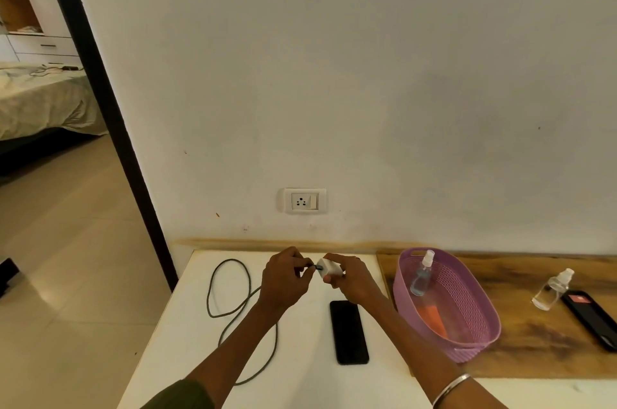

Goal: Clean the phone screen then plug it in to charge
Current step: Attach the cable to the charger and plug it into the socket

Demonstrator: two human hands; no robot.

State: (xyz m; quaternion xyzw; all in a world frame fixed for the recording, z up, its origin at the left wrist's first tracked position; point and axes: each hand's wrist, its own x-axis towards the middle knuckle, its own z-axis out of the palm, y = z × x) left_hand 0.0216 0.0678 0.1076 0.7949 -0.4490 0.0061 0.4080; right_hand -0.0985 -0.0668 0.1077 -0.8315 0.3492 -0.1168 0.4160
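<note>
My black phone (349,332) lies flat, screen dark; I hold the white charger (330,267) and the cable (230,305) plug.

Layout of the tabletop (187,335). A phone (349,332) lies near the middle, lengthwise toward the front edge. A cable (230,305) loops to its left. Above the rear edge, the left hand (283,278) and right hand (350,278) meet at a charger (329,267). A socket (304,201) sits on the wall behind. Right of the phone stands a basket (480,338) containing a bottle (421,275). Farther right, a second bottle (552,288) lies beside a second phone (591,318) at the right edge.
</note>
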